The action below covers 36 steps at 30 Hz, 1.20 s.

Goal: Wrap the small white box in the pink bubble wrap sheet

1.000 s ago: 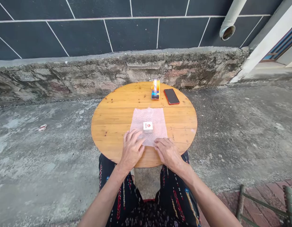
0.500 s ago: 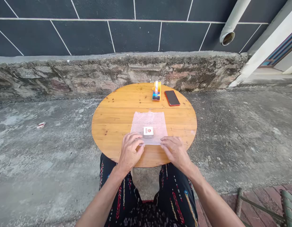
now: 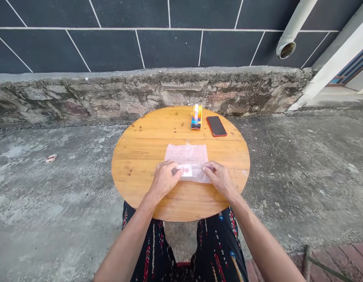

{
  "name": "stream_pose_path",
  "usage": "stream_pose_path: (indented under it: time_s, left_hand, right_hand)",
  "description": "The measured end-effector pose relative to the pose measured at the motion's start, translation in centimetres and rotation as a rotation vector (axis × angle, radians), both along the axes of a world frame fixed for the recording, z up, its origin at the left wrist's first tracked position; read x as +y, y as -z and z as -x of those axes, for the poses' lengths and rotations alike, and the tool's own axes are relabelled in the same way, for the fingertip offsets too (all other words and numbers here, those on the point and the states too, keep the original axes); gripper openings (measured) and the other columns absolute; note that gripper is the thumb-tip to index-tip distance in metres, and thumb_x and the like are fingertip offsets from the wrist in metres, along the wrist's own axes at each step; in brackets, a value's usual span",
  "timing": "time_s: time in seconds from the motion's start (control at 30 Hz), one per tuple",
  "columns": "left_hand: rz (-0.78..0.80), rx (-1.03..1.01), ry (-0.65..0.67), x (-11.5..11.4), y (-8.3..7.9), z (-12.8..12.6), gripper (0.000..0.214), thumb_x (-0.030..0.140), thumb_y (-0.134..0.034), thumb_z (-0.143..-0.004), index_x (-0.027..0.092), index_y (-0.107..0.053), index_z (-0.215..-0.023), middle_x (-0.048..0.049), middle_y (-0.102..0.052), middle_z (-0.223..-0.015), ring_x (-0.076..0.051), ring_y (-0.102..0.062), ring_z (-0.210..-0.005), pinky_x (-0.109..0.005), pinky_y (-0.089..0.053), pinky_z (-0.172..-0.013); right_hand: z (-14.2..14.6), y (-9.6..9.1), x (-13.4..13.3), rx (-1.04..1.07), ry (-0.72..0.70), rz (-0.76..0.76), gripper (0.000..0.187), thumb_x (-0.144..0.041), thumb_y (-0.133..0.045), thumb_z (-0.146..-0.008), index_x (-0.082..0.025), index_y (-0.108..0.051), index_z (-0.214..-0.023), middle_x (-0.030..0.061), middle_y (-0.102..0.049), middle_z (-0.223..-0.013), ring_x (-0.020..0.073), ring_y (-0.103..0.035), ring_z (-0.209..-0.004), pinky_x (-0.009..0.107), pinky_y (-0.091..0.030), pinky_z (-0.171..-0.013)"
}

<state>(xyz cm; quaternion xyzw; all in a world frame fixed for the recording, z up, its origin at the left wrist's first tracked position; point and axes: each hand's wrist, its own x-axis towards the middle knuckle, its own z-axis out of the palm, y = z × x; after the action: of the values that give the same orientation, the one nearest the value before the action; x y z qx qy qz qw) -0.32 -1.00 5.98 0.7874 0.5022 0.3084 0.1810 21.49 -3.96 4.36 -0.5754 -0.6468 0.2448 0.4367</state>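
A sheet of pinkish bubble wrap (image 3: 187,152) lies on the round wooden table (image 3: 137,156), its near edge folded up over a small white box (image 3: 186,170) with a red print. Through the clear plastic the box's top shows faintly. At the left end of the fold, my left hand (image 3: 166,178) grips the bubble wrap between thumb and fingers, close beside the box. My right hand (image 3: 219,176) pinches the folded edge on the right, a little apart from the box.
Toward the table's far edge stands a yellow and blue tape dispenser (image 3: 196,117) with a roll of clear tape. A phone (image 3: 216,126) in a red case lies to its right. Behind the table runs a low stone ledge (image 3: 111,96) under a dark wall.
Both hands have lifted the near edge of the bubble wrap and brought it away from me, over the white box. The box was uncovered before. The view has tilted slightly.
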Motion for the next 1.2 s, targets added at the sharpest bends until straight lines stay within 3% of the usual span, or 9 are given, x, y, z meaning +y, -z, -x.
stream_pose_path:
  time_s: [0.17,0.53,0.9,1.0,1.1,1.2]
  left_hand:
    - [0.043,-0.186,0.03,0.3,1.1,0.0,0.007,0.028,-0.059,-0.082,0.022,-0.063,-0.079,-0.0022,-0.067,-0.1,-0.019,-0.062,-0.094,-0.029,-0.046,-0.082]
    - [0.144,-0.253,-0.026,0.4,1.0,-0.1,0.01,0.032,-0.061,-0.08,0.023,-0.065,-0.076,-0.0007,-0.07,-0.091,-0.019,-0.062,-0.089,-0.031,-0.047,-0.08]
    - [0.188,-0.302,-0.067,0.7,1.5,-0.1,0.008,0.026,-0.061,-0.076,0.022,-0.067,-0.076,-0.0001,-0.069,-0.087,-0.018,-0.062,-0.084,-0.03,-0.048,-0.076]
    - [0.173,-0.298,-0.072,0.7,1.5,-0.1,0.007,0.026,-0.062,-0.076,0.023,-0.068,-0.076,0.0006,-0.069,-0.085,-0.018,-0.061,-0.083,-0.03,-0.047,-0.076]
    - [0.173,-0.302,-0.07,0.6,1.5,-0.2,0.007,0.028,-0.064,-0.075,0.023,-0.068,-0.075,0.0007,-0.069,-0.083,-0.018,-0.06,-0.082,-0.029,-0.046,-0.074]
    - [0.171,-0.309,-0.07,0.6,1.5,-0.2,0.007,0.028,-0.064,-0.076,0.023,-0.068,-0.074,0.0008,-0.068,-0.081,-0.018,-0.06,-0.082,-0.029,-0.045,-0.074]
  right_hand:
    - [-0.4,0.6,0.3,0.009,0.011,0.057,0.022,-0.034,-0.057,-0.084,-0.016,-0.066,-0.078,0.0018,-0.065,-0.07,0.0139,-0.055,-0.062,0.025,-0.042,-0.059]
    - [-0.3,2.0,0.7,-0.07,0.105,0.048,0.022,-0.038,-0.056,-0.087,-0.018,-0.062,-0.077,0.0013,-0.063,-0.071,0.0137,-0.053,-0.062,0.025,-0.04,-0.059]
    - [-0.4,1.8,0.6,-0.094,0.118,0.053,0.019,-0.035,-0.057,-0.086,-0.019,-0.061,-0.077,0.001,-0.062,-0.069,0.0152,-0.056,-0.062,0.027,-0.043,-0.06]
    - [-0.4,0.8,-0.6,-0.153,0.168,-0.111,0.014,-0.03,-0.055,-0.088,-0.019,-0.061,-0.093,0.0072,-0.067,-0.092,0.0212,-0.062,-0.085,0.034,-0.047,-0.074]
    - [0.7,-0.9,-3.0,-0.302,0.206,-0.348,0.014,-0.021,-0.054,-0.089,-0.021,-0.06,-0.101,0.0092,-0.066,-0.106,0.0249,-0.059,-0.103,0.041,-0.043,-0.087]
    - [2.4,-2.0,-4.8,-0.422,0.026,-0.397,0.015,-0.016,-0.053,-0.089,-0.023,-0.062,-0.098,0.0065,-0.068,-0.103,0.0227,-0.06,-0.094,0.039,-0.042,-0.08]
